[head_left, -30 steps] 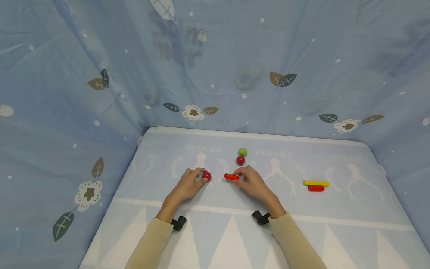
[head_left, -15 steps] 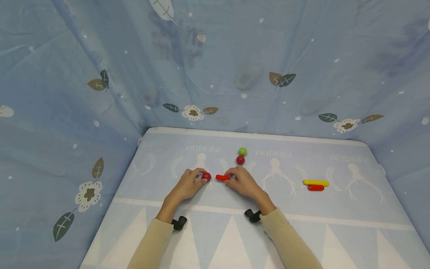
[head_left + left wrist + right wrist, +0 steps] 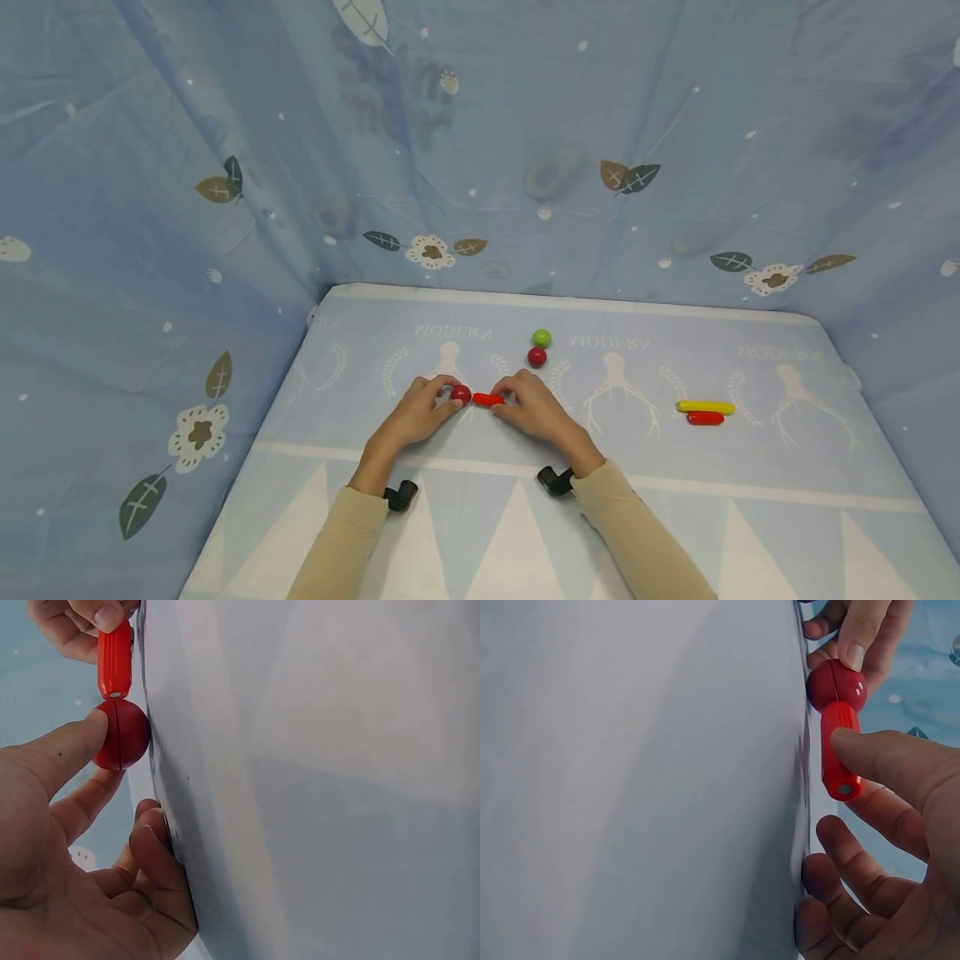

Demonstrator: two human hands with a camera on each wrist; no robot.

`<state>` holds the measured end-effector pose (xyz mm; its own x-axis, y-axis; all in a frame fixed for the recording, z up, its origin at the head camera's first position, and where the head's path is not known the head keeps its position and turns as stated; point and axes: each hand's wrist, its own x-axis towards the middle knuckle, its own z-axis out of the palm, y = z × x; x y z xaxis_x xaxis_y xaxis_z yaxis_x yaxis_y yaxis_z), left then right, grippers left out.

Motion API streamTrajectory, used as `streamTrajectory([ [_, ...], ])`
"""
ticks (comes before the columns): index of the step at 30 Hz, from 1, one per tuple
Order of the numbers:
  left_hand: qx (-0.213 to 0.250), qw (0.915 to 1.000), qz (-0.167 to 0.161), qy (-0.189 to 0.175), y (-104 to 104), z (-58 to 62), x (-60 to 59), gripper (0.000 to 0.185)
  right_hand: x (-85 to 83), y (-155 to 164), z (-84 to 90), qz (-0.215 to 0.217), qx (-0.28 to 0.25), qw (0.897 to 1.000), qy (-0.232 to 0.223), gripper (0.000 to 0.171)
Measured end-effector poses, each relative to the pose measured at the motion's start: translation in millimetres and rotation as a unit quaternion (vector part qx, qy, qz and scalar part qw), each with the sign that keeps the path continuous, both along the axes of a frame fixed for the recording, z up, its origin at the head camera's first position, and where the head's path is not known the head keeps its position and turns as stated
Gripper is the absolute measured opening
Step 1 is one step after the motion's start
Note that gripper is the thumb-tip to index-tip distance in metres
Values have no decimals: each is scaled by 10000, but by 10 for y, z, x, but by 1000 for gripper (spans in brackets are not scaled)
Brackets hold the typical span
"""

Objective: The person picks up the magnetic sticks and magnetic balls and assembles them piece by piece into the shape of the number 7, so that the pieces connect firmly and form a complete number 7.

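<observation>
At the middle of the patterned mat [image 3: 480,517], the left hand [image 3: 416,414] pinches a red ball [image 3: 461,394] and the right hand [image 3: 534,411] pinches a red stick [image 3: 488,400], their ends just meeting, while another red ball [image 3: 536,357], a green ball [image 3: 541,338] and two sticks [image 3: 705,412] lie unjoined.

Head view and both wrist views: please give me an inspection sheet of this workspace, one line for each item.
Surface: table under a pale blue printed cloth.
Job's things: red ball and red rod lie on the cloth; the rod's end touches the ball in both wrist views.
Clutter: green ball and second red ball farther back, touching; yellow rod and another red rod side by side at the right.
Fingers: left hand pinches the red ball; right hand pinches the red rod.
Cables: nothing seen; a black wrist camera sits on each forearm.
Surroundings: blue sheet with leaves and flowers hangs behind and at both sides.
</observation>
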<state>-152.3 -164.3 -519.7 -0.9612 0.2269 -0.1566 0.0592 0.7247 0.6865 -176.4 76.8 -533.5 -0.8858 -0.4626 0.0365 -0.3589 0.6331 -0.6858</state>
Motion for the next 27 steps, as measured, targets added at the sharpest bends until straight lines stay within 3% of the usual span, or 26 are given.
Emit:
streamTrajectory([
  [27,-31,10000,-29,-8,-10,-11,-15,28,5,-22,-6,-44,-20,9999,-145,18],
])
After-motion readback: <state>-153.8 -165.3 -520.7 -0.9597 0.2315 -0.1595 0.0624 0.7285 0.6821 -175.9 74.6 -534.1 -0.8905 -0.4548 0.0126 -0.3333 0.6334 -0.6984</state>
